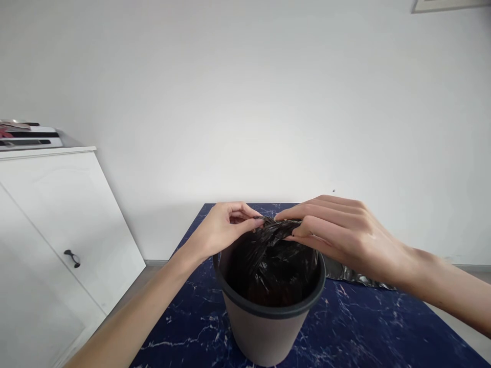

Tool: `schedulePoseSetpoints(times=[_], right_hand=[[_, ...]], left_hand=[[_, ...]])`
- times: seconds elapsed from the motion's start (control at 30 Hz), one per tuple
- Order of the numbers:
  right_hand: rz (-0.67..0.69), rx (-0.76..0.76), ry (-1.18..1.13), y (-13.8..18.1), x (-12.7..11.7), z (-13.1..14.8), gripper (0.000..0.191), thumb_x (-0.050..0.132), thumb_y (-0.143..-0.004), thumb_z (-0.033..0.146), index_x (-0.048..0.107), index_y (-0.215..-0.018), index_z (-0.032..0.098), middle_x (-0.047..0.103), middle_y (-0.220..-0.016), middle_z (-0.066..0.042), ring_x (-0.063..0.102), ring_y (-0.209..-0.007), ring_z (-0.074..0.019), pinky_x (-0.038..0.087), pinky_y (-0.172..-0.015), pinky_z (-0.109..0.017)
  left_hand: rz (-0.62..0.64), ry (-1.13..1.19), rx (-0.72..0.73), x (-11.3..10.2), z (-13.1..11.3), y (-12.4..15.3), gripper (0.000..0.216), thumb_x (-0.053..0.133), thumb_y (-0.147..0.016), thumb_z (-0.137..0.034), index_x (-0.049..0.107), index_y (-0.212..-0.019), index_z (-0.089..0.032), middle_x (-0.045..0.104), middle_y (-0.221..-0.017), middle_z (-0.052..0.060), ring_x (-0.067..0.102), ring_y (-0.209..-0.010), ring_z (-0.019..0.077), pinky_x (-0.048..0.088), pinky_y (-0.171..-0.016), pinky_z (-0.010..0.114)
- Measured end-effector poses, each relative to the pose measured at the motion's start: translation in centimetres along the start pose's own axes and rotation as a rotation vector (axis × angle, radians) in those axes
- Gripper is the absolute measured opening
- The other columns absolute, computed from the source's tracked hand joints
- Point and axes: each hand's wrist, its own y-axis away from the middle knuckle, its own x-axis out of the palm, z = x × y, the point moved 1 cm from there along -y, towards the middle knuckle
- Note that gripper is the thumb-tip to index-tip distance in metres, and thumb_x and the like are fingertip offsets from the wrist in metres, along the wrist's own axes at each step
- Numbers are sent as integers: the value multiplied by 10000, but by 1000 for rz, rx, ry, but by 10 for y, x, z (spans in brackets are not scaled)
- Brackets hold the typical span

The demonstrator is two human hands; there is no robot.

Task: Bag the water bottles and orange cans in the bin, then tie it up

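Observation:
A black plastic trash bag [268,250] sits inside a beige trash can [264,332] with a dark grey rim. The bag's top is gathered and twisted above the far part of the rim. My left hand [228,227] pinches the gathered plastic between thumb and fingers from the left. From the right, my right hand [332,225] grips the same twisted top with its fingers and thumb. What lies inside the bag is hidden, apart from a dim reddish-brown patch low in the can.
The can stands on a dark blue marble-patterned table [368,322]. Behind my right hand lies a flat strip of black plastic [353,276]. A white cabinet [57,220] with a black handle stands at left, items on top. A white wall [245,102] rises behind the table.

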Motion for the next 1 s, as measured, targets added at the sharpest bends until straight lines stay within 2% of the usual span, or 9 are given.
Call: schedulePoseSetpoints(times=[0.23,0.5,0.67,0.83,1.0], right_hand=[[-39,-4,12,3,1,12,190,670,-1036,46,579,-987,206,804,-1170,-94,735,-968,-205,527,-823,-398],[-63,55,-27,17,3,27,193,703,-1017,36,601,-1007,199,782,-1138,-89,716,-1007,-207,503,-865,-398],[-75,105,-44,27,2,37,211,704,-999,16,592,-979,193,758,-1008,-63,710,-910,-189,498,-805,-377],[-48,193,-92,37,3,39,185,651,-1028,34,590,-1010,208,746,-933,-30,719,-883,-184,530,-775,-365],[-61,309,-137,42,2,41,172,651,-1053,110,580,-974,247,741,-926,-26,720,-828,-192,552,-697,-360]], left_hand=[[-22,-93,8,-1,0,2,207,803,-942,-452,805,-922,-246,842,-988,32,777,-970,242,570,-895,393],[-84,-207,44,-6,5,6,188,781,-946,-442,805,-929,-256,839,-1026,47,763,-996,257,576,-933,417],[-105,-250,51,-8,6,8,142,761,-947,-385,803,-909,-255,838,-1005,48,757,-1013,272,563,-934,417],[-93,-359,44,-22,12,15,219,729,-979,-483,807,-941,-282,830,-1132,33,735,-1087,286,532,-924,405],[-114,-394,-25,-43,18,25,261,729,-971,-531,820,-947,-288,828,-1184,44,718,-1113,298,522,-1043,454]])
